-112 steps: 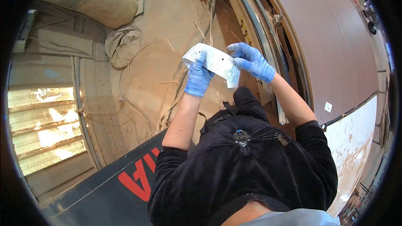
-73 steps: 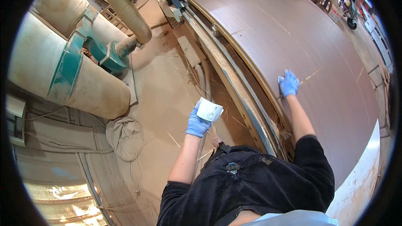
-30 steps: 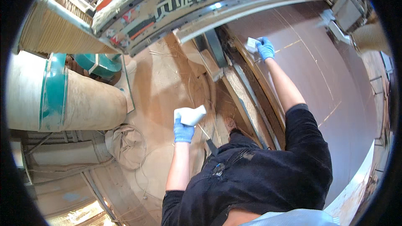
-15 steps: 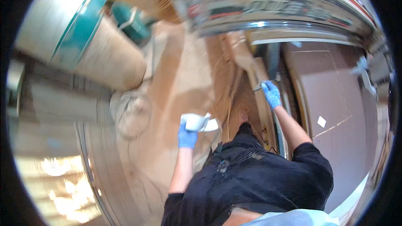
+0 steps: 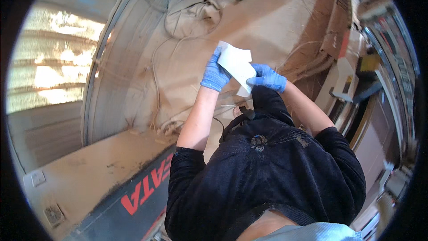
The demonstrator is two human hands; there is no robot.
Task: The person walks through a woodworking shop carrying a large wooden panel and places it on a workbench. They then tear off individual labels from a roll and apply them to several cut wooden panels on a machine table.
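Note:
Both my hands wear blue gloves and meet in front of my chest. My left hand (image 5: 215, 72) grips the left edge of a white sheet of labels (image 5: 236, 64). My right hand (image 5: 267, 77) pinches the lower right part of the same sheet, fingers on its face. The sheet is bent and tilted, held above a dusty floor. My black top fills the lower middle of the picture.
A sawdust-covered floor (image 5: 267, 22) with loose cables (image 5: 156, 85) lies below. A crumpled cloth dust bag (image 5: 196, 9) sits at the top. A dark machine housing with red lettering (image 5: 133, 187) is at lower left. Machine rails and brown boards (image 5: 356, 93) run along the right.
My view has swung away from the board and machine to the floor. My right hand left the machine edge and came back to the sheet, which both hands now hold.

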